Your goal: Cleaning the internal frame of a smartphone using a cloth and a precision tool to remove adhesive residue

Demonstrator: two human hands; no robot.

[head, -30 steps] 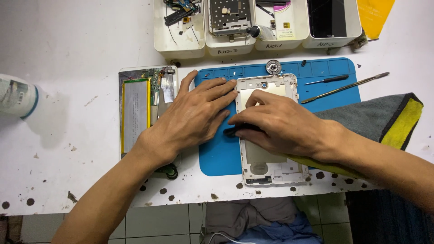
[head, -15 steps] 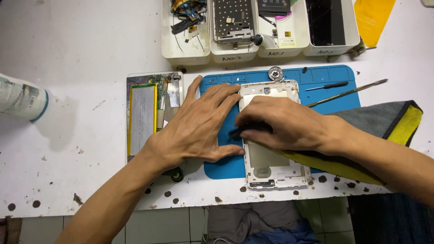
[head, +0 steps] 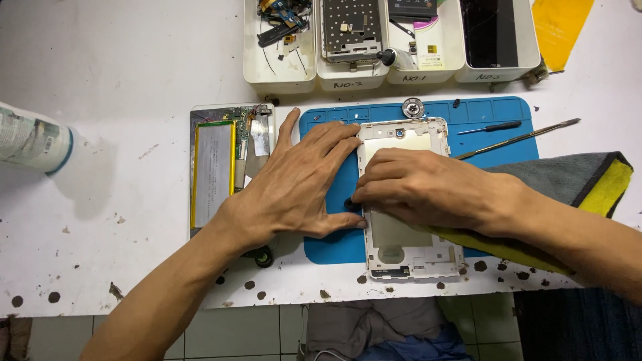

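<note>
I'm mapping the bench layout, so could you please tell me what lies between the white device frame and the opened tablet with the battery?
In the head view, the left hand lies flat there, on the blue mat, between the white frame and the opened tablet.

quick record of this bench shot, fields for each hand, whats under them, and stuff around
left hand: flat on the blue mat, fingertips at the white tablet frame
right hand: on the frame, pinching a small dark part; grip hidden
left of mat: opened tablet back with battery
right of mat: screwdriver, metal pry tool, grey-yellow cloth
top: white parts trays
</note>
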